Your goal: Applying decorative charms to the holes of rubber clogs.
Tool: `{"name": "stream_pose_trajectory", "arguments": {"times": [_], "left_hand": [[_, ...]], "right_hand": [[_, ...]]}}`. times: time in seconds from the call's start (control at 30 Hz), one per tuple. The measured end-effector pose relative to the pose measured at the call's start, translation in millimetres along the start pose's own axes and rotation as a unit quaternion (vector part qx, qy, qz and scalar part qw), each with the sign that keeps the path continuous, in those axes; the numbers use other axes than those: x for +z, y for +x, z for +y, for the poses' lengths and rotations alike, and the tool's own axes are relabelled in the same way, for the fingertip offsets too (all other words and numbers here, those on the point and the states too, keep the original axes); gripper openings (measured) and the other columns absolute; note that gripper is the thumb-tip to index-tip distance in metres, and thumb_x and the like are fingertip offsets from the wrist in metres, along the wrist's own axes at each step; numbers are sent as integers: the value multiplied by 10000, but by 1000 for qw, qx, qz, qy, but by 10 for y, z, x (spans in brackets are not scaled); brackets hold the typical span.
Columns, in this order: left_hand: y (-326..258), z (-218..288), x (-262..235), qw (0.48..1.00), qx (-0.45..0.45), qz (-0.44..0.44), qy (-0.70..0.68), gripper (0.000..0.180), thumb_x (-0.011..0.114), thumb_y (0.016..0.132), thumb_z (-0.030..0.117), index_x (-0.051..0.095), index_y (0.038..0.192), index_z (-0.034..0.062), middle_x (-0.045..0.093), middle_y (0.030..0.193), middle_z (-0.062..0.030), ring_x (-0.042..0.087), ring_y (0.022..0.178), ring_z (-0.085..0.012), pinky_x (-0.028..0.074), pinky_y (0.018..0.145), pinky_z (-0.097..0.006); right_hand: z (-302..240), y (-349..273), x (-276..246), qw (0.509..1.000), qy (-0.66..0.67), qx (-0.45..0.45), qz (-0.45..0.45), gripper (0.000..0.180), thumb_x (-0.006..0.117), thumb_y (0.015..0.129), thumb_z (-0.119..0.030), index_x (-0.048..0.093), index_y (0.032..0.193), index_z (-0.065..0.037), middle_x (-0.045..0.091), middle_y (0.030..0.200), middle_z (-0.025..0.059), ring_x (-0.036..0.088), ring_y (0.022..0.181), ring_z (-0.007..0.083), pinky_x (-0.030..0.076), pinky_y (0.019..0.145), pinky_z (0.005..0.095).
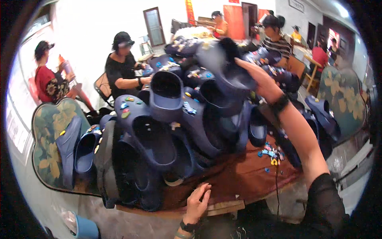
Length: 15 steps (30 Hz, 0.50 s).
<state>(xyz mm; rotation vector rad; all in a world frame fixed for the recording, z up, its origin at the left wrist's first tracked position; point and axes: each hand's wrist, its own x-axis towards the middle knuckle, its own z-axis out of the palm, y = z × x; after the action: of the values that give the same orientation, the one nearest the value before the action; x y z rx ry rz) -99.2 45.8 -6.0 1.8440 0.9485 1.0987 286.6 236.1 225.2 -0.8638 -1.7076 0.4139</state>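
Heaping high across the bench [238, 179], a great pile of dark blue clogs [171, 119] is seen, many already dotted with small coloured charms. One dark blue clog [229, 65] is held aloft above the pile's far side, gripped at its rim by the right hand [258, 79], fingers wrapped round it. The left hand [197, 203] is laid flat and released on the bench's near edge, nothing grasped. A scatter of loose charms [270, 153] is spotted on the brown cloth, beside the right forearm. For a clean lift, it is judged, the clog should be kept clear of its neighbours so the heap is not toppled, with the bench steadied by the free hand. Other people are seated beyond.
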Motion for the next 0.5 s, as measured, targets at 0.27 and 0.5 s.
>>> {"name": "stream_pose_trajectory", "arguments": {"times": [0.27,0.5], "left_hand": [[-12,6,-35,992,-8,-48,114,324,687,879,55,643,1196,0,681,1162,-134,652,1059,-248,495,929,-337],[-228,-106,-45,972,2,-111,205,437,723,866,137,601,1268,15,610,1295,-148,519,1259,-313,378,1066,-393]], "right_hand": [[-109,94,537,948,-143,202,-200,858,675,836,-454,307,1511,-73,420,1495,77,469,1301,226,384,1102,306],[-673,-1172,-948,838,-528,53,-131,340,616,882,-340,692,812,-17,663,807,211,652,790,392,513,710,490]]}}
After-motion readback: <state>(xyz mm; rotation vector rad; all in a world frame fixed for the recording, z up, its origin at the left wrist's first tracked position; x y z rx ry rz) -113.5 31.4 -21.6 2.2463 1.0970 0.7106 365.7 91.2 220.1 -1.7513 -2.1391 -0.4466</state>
